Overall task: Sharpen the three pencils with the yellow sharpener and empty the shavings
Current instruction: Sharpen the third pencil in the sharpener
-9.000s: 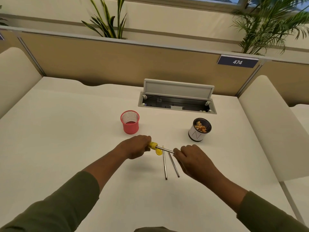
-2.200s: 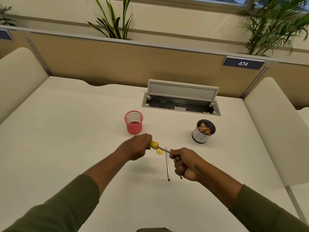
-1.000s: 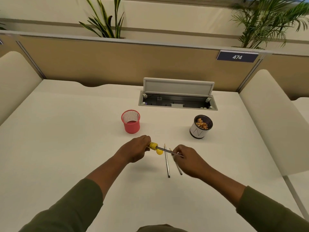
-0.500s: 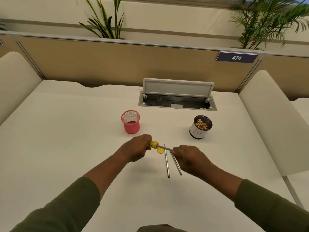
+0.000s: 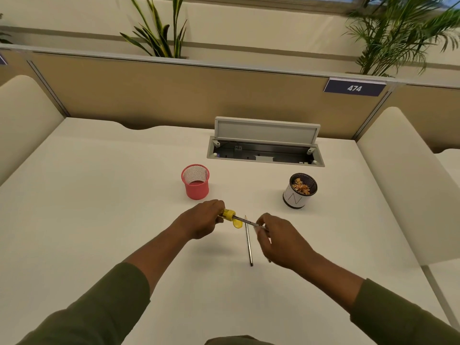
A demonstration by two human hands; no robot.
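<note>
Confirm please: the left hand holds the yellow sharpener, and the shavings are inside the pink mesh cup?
Not quite. The left hand does hold the yellow sharpener, but the head view shows the shavings inside the white cup, not the pink mesh cup.

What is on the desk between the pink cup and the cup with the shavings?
Nothing: in the head view the desk between the pink cup and the shavings cup is bare.

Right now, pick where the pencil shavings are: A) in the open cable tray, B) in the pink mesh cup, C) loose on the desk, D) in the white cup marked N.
D: the white cup marked N holds the tan shavings, while the pink mesh cup shows none.
</note>
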